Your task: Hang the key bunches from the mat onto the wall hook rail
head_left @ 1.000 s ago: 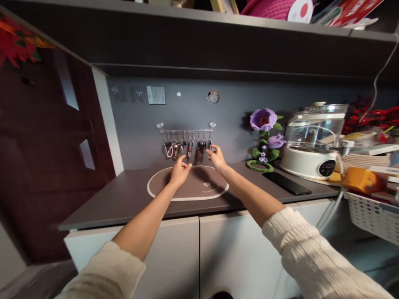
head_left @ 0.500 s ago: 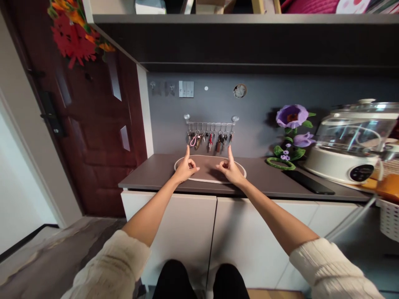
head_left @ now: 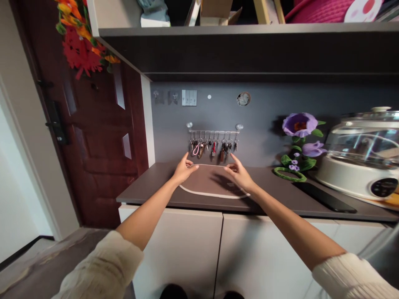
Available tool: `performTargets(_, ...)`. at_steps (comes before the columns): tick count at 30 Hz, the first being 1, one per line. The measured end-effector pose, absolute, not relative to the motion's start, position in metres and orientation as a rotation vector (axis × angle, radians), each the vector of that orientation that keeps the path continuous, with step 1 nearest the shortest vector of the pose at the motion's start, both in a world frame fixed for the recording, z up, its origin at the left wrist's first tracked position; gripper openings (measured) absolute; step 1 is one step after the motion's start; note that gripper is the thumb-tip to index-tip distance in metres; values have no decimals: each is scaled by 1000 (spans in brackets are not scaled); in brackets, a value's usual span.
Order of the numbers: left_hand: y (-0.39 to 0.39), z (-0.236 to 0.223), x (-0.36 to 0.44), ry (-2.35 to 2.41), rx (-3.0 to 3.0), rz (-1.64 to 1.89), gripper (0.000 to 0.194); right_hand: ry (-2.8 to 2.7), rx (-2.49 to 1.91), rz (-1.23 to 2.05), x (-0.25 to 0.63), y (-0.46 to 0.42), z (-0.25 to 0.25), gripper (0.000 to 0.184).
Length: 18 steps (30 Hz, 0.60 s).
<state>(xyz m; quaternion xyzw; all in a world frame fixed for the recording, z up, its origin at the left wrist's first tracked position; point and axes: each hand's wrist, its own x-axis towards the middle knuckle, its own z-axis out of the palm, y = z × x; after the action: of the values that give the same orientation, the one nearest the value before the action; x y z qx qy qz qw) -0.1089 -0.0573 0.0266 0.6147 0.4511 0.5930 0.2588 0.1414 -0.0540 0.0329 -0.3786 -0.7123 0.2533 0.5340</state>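
My left hand [head_left: 183,169] hovers over the left end of a brown oval mat [head_left: 207,180] with a pale rim, fingers apart and nothing held. Above the mat's right side is my right hand [head_left: 238,171], its index finger stretched toward the wall and its thumb apart, also holding nothing. Just beyond both hands, a clear rail [head_left: 215,132] on the wall carries a row of hooks with several keys. Among these hang a pink loop strap [head_left: 196,149], a red key fob [head_left: 214,147] and a brown fob [head_left: 222,155].
On the right of the counter [head_left: 140,182] stand a purple crocheted flower [head_left: 299,124], a black phone [head_left: 326,197] and a white appliance [head_left: 352,174] with a clear upper part. A shelf [head_left: 237,30] juts out overhead. A dark red door [head_left: 96,166] is at left.
My fingers have loosened from curled, thumb-to-finger shapes into open ones. My right index finger now tilts left. The view has tipped up and moved closer to the counter.
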Motion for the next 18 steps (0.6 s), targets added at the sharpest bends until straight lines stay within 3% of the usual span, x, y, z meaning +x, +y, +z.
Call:
performTargets(9,46,63,-121,1426,1381,1695,90,-1201,-1163,567,179,57,66,104)
performTargets(18,103,60,-78,1071,1192,1782,62,-1146,-937,714,149,107,57,94)
